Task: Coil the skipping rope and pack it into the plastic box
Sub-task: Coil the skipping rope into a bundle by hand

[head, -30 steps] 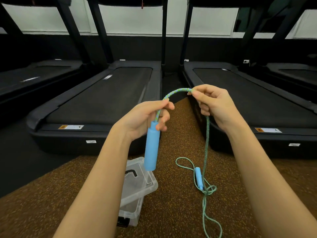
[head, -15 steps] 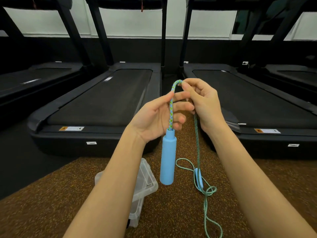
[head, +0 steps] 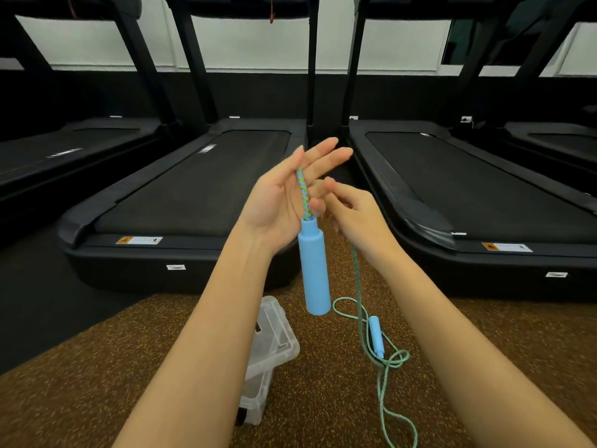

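Note:
The skipping rope (head: 303, 192), a blue-green braid, rises from a light blue foam handle (head: 314, 270) that hangs upright in front of me. My left hand (head: 284, 202) is raised palm up with fingers stretched out, and its thumb pins the rope against the palm. Just right of it, my right hand (head: 355, 215) has its fingers curled on the rope, which drops from under it to the floor. The second blue handle (head: 376, 337) lies on the floor among loose loops. The clear plastic box (head: 277, 347) stands on the floor, partly hidden by my left forearm.
Brown speckled gym flooring (head: 323, 399) is underfoot. Black treadmills (head: 200, 189) stand in a row ahead, and another treadmill (head: 468, 189) is to the right, with a narrow gap between them. More loose rope (head: 382, 399) trails toward me on the right.
My left hand's fingers have spread out straight. My right hand has dropped from the top of the rope loop to just right of and below the left fingers. The hanging handle has shifted slightly right.

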